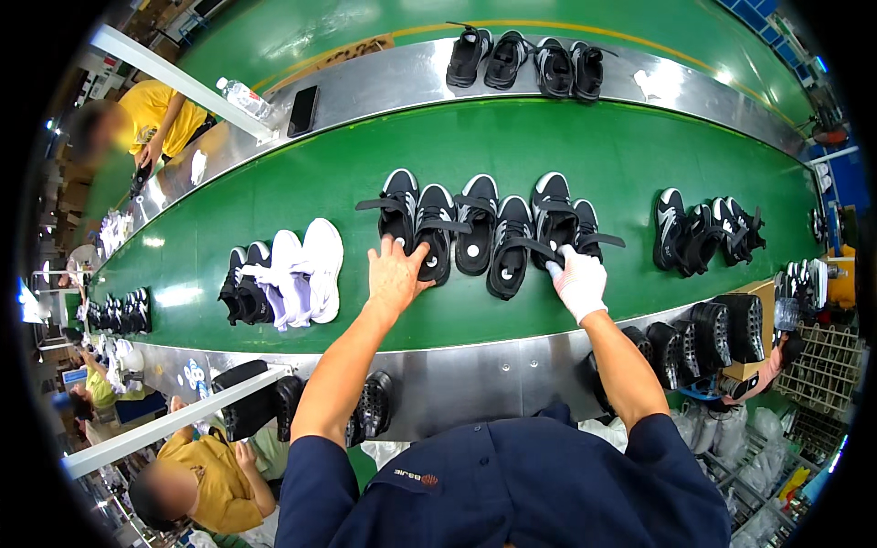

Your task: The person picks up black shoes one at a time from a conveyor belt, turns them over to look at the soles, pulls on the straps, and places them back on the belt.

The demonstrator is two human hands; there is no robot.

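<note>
Three pairs of black sneakers with grey-white trim stand toes-away in front of me on the green conveyor belt (512, 329), their straps sticking out sideways. My bare left hand (393, 276) grips the heels of the left pair (434, 215), its fingertips in the shoe openings. Between my hands stands the middle pair (476, 205), touched by neither. My right hand (580, 283), in a white glove, has its fingers closed on the heel of a sneaker (552, 194) of the right pair. The other sneaker (585, 219) of that pair stands partly hidden beside it.
White shoes (322, 269) and black shoes (239, 283) stand left on the belt; more black sneakers (671, 228) stand right. The far metal ledge carries sneakers (502, 59), a phone (303, 111) and a bottle (245, 99). Black shoes (711, 333) line the near edge. People in yellow (215, 479) are at left.
</note>
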